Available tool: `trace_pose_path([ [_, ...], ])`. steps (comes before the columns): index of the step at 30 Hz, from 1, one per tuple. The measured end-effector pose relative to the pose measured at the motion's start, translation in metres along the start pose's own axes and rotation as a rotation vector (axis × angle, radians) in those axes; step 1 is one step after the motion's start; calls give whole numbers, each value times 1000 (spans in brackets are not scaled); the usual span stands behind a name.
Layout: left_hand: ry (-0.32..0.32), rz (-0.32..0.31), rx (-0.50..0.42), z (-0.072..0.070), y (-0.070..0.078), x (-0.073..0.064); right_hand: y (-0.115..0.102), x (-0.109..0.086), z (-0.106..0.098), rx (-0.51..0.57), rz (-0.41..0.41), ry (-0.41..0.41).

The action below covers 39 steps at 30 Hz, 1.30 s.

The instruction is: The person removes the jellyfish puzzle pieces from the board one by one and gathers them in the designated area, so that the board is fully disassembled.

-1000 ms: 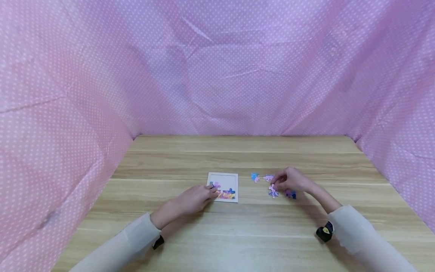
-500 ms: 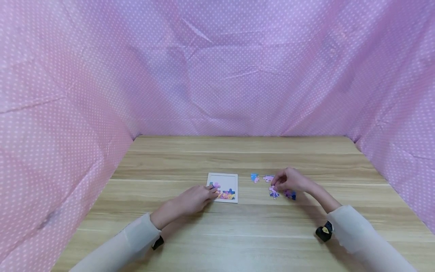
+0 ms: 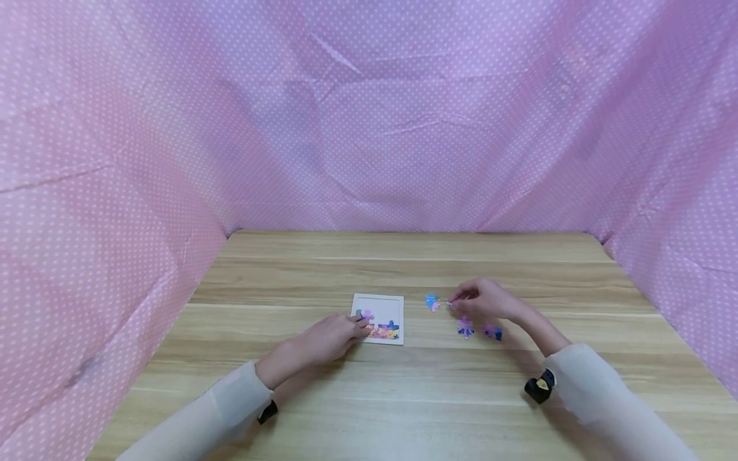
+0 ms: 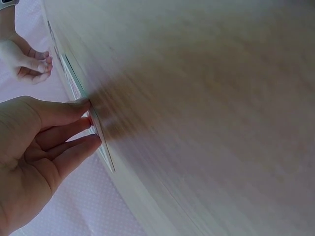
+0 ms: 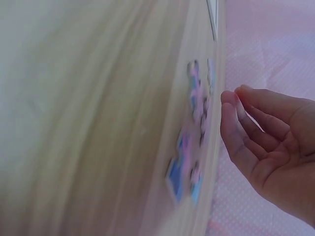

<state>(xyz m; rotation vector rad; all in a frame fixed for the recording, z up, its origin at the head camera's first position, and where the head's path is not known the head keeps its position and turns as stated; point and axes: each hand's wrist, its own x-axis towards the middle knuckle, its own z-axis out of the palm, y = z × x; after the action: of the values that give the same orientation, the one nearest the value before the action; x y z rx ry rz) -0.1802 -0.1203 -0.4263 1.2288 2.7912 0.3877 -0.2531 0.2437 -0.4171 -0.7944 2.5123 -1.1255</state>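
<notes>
My left hand [image 3: 331,337] grips the left edge of a white-framed puzzle board [image 3: 399,304], its thumb and fingers at the rim in the left wrist view. Joined jigsaw pieces [image 3: 385,330] fill the board's near part, partly under the fingers. To the right, my right hand [image 3: 484,299] reaches over loose pieces, fingertips close together. A pale pink puzzle piece [image 3: 449,304] peeks out right at those fingertips, mostly hidden; I cannot tell whether it is pinched. Just below the hand lie a purple piece [image 3: 465,328] and a purple-and-blue piece [image 3: 493,331].
Left of the right hand's fingertips lies a blue-and-pink piece [image 3: 432,303]. All this is on a wood-grain table [image 3: 369,397]. Pink dotted cloth [image 3: 369,128] hangs around its back and sides. A black wrist device [image 3: 539,387] sits below the right sleeve.
My right hand has left the purple piece and shifted slightly left and away, onto the pale pink piece. The purple piece has slid a little nearer. My left hand stays put.
</notes>
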Motion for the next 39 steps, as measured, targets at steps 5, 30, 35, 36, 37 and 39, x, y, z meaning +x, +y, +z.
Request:
trace_pose_path([
  [5,15,37,16,1,-1,0,-5,12,6,13,-18,-8],
  [30,60,63,0,-1,-3,-1,-53,69,58,120,-64,-179],
  [35,45,69,22,0,-3,0,-59,77,68,117,-63,-198],
  [36,40,68,27,0,-3,0,-60,79,69,112,-66,-201],
  [37,34,66,31,-1,-4,0,-60,81,72,107,-67,-204],
  [39,20,59,32,-1,-4,0,-62,85,75,97,-69,-209],
])
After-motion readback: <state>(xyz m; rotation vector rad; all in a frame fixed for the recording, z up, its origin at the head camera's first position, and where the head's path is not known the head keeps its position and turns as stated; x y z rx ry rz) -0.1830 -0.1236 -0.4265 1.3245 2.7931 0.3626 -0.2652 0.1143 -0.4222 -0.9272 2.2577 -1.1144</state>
